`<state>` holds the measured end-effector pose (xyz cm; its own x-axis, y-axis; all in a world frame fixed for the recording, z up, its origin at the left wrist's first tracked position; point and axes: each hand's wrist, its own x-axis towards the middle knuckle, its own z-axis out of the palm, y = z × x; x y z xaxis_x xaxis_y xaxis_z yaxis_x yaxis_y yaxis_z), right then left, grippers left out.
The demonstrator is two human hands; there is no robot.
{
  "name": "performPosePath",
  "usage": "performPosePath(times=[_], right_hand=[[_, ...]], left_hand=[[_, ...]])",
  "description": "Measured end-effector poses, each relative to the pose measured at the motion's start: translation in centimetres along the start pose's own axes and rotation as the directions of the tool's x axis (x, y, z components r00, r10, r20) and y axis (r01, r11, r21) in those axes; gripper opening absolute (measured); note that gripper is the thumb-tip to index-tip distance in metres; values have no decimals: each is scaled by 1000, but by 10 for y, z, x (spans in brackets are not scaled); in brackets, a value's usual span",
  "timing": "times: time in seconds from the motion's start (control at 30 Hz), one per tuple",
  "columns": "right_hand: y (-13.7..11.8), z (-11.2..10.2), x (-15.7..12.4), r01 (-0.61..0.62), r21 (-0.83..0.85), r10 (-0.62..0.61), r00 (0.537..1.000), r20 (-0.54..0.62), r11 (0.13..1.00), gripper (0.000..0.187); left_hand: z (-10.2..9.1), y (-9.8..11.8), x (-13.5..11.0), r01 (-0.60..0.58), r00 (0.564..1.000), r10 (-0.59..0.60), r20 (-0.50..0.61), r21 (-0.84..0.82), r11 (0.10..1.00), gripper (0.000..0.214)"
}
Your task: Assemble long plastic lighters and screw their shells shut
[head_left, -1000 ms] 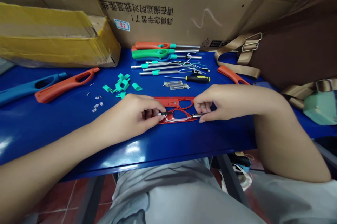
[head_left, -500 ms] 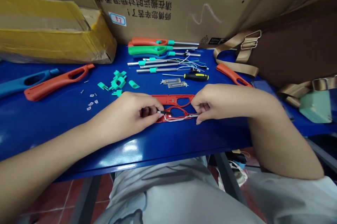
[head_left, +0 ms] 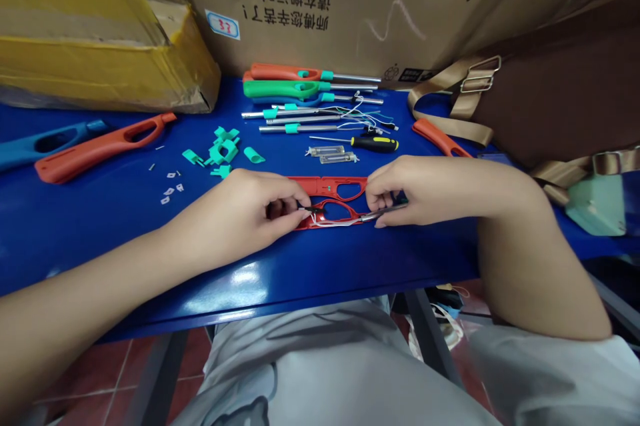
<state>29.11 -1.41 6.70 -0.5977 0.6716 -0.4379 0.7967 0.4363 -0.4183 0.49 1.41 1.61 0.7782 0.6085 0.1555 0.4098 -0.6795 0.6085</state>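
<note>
Two open red lighter shell halves (head_left: 334,187) lie side by side on the blue table (head_left: 100,219) in front of me. My left hand (head_left: 250,209) is closed, pinching a small black part with a white wire (head_left: 313,211) at the left end of the nearer half. My right hand (head_left: 415,187) is closed on the metal tube (head_left: 383,213) at that half's right end. A thin white wire runs along the shell between my hands.
Behind lie finished lighters (head_left: 285,88) in orange and green, bare metal tubes (head_left: 300,121), a yellow-handled screwdriver (head_left: 373,143), teal plastic bits (head_left: 223,153), an orange shell (head_left: 95,149) and a blue shell (head_left: 45,143). Cardboard boxes (head_left: 100,46) back the table; a brown bag (head_left: 560,79) sits right.
Both hands stay on the red shell. The right hand has shifted slightly, tilting the metal tube. The camera view has drifted a little.
</note>
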Motion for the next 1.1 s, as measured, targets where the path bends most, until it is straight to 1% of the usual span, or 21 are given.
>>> performPosePath(times=[0.07,0.27,0.43,0.53,0.6,0.73,0.87,0.97,1.1], right_hand=[[-2,0,0,18,8,-18,1000,-13,1000,12],[-8,-3,-5,150,106,-145,988,-49,983,17],[-14,-2,-5,218,169,-204,974,-96,961,18],[-18,0,-4,282,199,-253,954,-158,938,17],[-20,1,-3,325,208,-286,937,-200,922,16],[-26,5,2,402,221,-347,904,-249,888,14],[-29,8,6,441,213,-380,884,-272,872,14],[-30,9,8,447,214,-384,880,-281,868,13],[-31,10,8,451,234,-378,877,-298,862,11]], left_hand=[[-1,-1,-1,-6,1000,6,-11,7,1000,15],[-4,2,0,-32,998,32,-45,12,999,14],[-6,11,0,-53,987,55,-148,16,998,21],[-6,16,-2,-113,972,111,-208,-1,994,18],[-6,18,-3,-181,958,176,-228,0,984,19],[-4,20,-4,-297,927,297,-229,36,954,22],[-2,22,-4,-346,913,346,-214,39,938,15],[-2,23,-5,-343,917,341,-206,28,939,13],[-4,27,-7,-273,949,271,-164,12,962,10]])
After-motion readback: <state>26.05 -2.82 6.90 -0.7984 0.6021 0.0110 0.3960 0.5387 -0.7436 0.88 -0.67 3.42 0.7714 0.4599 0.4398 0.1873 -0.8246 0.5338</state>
